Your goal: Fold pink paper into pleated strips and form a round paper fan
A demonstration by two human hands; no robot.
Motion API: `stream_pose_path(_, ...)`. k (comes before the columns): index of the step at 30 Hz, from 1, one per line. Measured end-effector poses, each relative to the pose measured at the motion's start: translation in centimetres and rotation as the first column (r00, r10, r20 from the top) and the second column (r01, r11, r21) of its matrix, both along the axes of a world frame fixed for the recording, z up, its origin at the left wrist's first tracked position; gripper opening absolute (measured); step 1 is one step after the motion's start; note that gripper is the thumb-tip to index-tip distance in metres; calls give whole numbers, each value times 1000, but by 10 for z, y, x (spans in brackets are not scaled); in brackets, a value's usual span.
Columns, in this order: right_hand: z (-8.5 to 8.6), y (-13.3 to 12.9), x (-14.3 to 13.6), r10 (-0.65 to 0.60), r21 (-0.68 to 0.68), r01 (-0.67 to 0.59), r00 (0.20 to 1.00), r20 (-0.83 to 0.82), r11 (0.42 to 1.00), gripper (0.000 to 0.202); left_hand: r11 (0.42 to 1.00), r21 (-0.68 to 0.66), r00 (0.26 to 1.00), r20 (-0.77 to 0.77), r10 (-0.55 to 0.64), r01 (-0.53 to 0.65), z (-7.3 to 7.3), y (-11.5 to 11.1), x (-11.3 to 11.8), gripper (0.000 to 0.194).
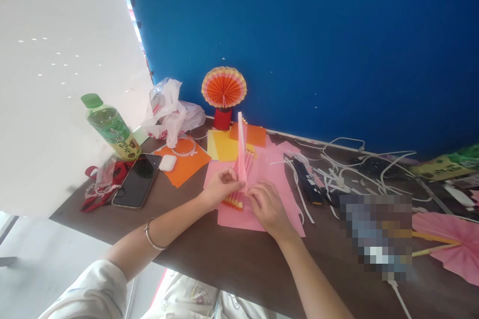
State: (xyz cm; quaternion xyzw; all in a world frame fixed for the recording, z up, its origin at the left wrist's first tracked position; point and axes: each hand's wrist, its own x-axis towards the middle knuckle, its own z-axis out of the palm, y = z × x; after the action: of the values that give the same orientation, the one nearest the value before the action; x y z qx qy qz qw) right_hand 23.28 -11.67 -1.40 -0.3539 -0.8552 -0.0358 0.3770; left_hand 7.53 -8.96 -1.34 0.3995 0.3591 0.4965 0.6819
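Pleated pink paper with yellow and orange edges, a folded paper fan (242,144), stands nearly upright between my hands. My left hand (220,187) is closed on its lower part, thumb and fingers pinching from the left. From the right, my right hand (270,207) pinches at the same low spot; its fingertips meet the paper, and part of the grip is hidden. Pink paper sheets (258,217) lie beneath both hands. Yellow paper (225,147) and an orange sheet (254,135) lie just behind the fan.
A round finished paper fan (224,87) stands on a red base (223,119) by the blue wall. Left are a tea bottle (112,127), a phone (137,180), a white earbud case (167,162) and a plastic bag (168,109). White cables (389,169) and a pink fan (456,239) lie right.
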Motion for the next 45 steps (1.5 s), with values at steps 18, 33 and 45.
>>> stream_pose_path(18, -3, -3, -1, -4, 123, -20, 980, 198, 992, 16, 985, -136, 975, 207, -78, 108, 1, -1, 2, 45)
stream_pose_path(33, -14, -3, -15, -178, -118, 147, 931, -320, 982, 20, 998, 53, 999, -8, 38, -38, -7, 3, -1, 29)
stream_pose_path(45, -13, -1, -4, -68, 74, 68, 998, 3, 995, 36, 996, 33, 996, -50, 79, -77, -6, 2, -1, 28)
